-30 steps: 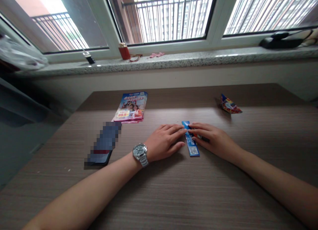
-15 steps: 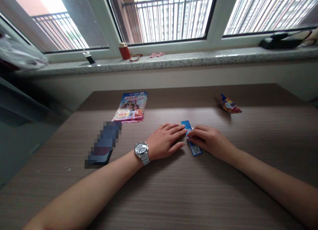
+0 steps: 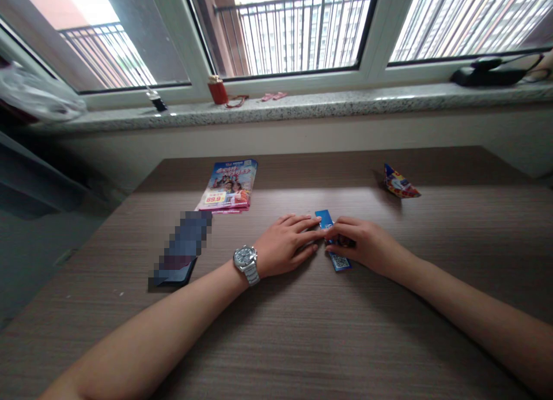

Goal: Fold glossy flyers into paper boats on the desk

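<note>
Blue strip (image 3: pixel 324 218) (right hand (image 3: pixel 372 246) atop) lies well inside table edges (image 3: pixel 319 154).

The right hand (image 3: pixel 367 242) partly hid the blue paper strip (image 3: pixel 323 217), pixelation blurred the dark flat object (image 3: pixel 184 244), and the picture's edges cut off both forearms (image 3: pixel 142 336).

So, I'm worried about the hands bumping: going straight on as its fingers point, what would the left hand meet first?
Probably the blue paper strip, right at the tips of the left hand; the right hand, over the strip, comes almost at once, though exact contact is unclear.
</note>
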The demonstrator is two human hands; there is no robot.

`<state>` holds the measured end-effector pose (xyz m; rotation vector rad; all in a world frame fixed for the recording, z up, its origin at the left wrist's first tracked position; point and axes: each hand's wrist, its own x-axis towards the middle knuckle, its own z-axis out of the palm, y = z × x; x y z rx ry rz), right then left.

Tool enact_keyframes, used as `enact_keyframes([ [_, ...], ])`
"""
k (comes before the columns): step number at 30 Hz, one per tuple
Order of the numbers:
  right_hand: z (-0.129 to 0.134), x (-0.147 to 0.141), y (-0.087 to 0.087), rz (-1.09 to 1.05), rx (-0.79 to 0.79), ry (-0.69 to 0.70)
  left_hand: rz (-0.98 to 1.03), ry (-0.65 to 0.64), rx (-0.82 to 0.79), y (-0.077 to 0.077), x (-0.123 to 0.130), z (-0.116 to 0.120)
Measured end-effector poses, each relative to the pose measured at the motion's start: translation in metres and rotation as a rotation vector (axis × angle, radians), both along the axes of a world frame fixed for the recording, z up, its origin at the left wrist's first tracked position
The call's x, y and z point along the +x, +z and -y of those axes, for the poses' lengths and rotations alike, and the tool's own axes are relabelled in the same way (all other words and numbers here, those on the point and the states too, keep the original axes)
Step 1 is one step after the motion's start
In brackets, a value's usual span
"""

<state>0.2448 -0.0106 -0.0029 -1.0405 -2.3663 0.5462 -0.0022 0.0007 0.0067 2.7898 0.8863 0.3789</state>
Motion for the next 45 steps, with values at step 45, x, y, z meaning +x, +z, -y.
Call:
enact_keyframes([
  [45,-0.006,0.017,-0.005,-0.034,0.082,-0.061,0.055,-0.323,0.068,0.009,0.004,0.014],
])
